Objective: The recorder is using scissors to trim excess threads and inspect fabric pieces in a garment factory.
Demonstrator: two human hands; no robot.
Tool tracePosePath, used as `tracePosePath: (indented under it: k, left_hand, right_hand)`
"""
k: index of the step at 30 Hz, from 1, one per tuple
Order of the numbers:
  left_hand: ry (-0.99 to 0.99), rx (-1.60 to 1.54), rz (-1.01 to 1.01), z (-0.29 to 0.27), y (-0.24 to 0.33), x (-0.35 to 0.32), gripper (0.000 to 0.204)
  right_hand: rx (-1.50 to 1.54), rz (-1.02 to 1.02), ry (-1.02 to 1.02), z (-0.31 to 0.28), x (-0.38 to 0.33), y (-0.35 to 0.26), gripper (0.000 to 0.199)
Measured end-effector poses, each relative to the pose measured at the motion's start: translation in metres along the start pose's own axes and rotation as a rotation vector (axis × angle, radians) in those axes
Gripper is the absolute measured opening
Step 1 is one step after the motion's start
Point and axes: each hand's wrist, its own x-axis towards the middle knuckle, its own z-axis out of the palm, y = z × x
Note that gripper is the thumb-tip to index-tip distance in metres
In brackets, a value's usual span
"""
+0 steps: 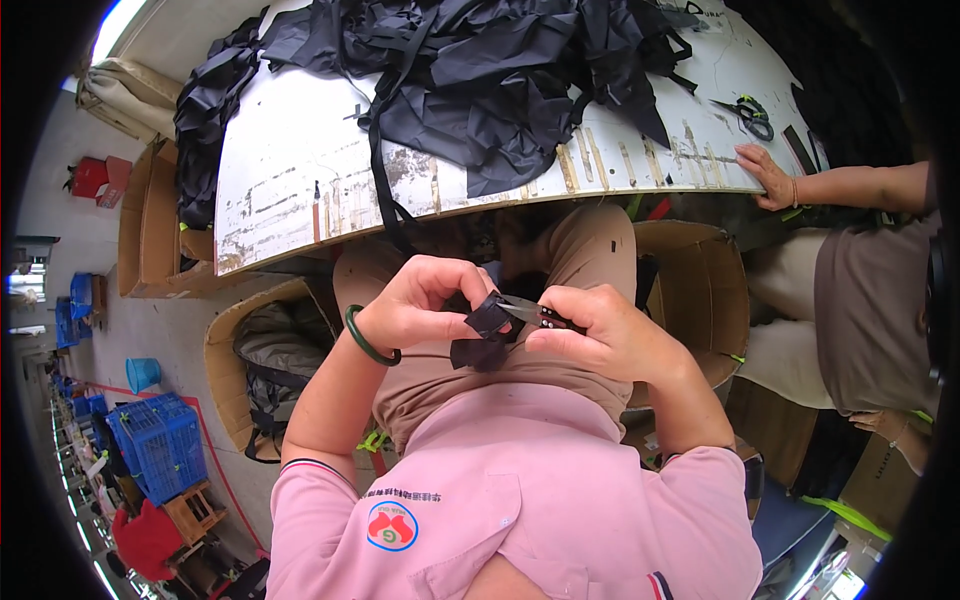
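Note:
Above my lap, my left hand [432,303] pinches a small folded piece of black fabric [482,350] between thumb and fingers. A green bangle [368,340] circles that wrist. My right hand [598,332] grips a pair of thread snips [545,316] with dark handles. Their metal blades point left and meet the fabric's upper edge, close to my left fingertips. Whether the blades are parted around the cloth is too small to tell. Part of the fabric hangs down below my left fingers.
A worn white table [270,190] ahead carries a heap of black fabric [480,90], with a strap hanging over its front edge. Scissors [752,118] lie at the right, near another person's hand [768,178]. Cardboard boxes [225,350] flank my legs; blue crates [160,440] stand far left.

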Motion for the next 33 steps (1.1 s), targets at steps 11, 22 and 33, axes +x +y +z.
tracePosePath:
  k: [11,22,33]
  left_hand:
    - [-0.312,-0.346,-0.393,-0.015,-0.006,0.007,0.019]
    - [-0.308,-0.441,-0.509,-0.011,-0.007,0.007,0.018]
    - [-0.314,-0.377,-0.569,-0.007,-0.008,0.007,0.014]
  right_hand:
    - [-0.039,-0.091,-0.235,-0.006,-0.001,-0.002,0.035]
    - [-0.176,-0.196,-0.196,0.002,0.004,0.01,0.036]
    - [-0.243,-0.128,-0.268,-0.001,0.006,-0.001,0.036]
